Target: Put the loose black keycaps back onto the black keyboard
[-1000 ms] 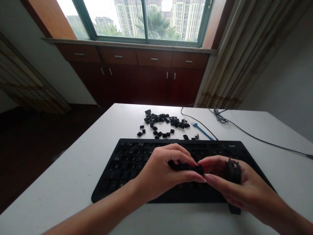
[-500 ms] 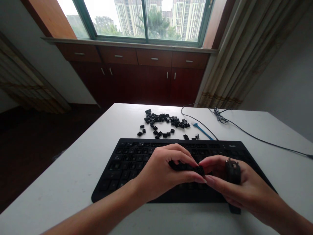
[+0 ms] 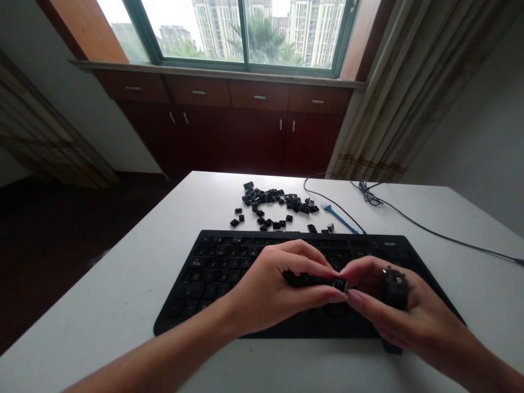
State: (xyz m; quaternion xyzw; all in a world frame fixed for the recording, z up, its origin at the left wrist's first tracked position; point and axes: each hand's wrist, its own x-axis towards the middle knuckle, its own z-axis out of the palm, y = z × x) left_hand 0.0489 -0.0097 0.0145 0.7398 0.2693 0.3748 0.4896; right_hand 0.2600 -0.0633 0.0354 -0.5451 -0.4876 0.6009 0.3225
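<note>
Over the keyboard, my left hand (image 3: 282, 284) pinches a small black keycap (image 3: 339, 284) between thumb and fingertips. White marking shows on the keycap's face. My right hand (image 3: 413, 305) meets it from the other side, thumb and index fingertip at its right edge. A black tool (image 3: 395, 288) of a kind I cannot make out is tucked in the right hand's fingers; its dark lower end comes out beneath the hand. Below both hands lies a black keyboard (image 3: 208, 292), with some key positions bare and its middle partly covered by the hands.
Many loose black keycaps (image 3: 270, 197) lie scattered behind the keyboard on the white table (image 3: 123, 284). A blue stick-like tool (image 3: 340, 219) rests to their right. A black cable (image 3: 434, 234) with a tied bundle runs across the right side.
The keycap has turned so its white marking faces me. Both hands have shifted slightly to the right, still together at the keycap.
</note>
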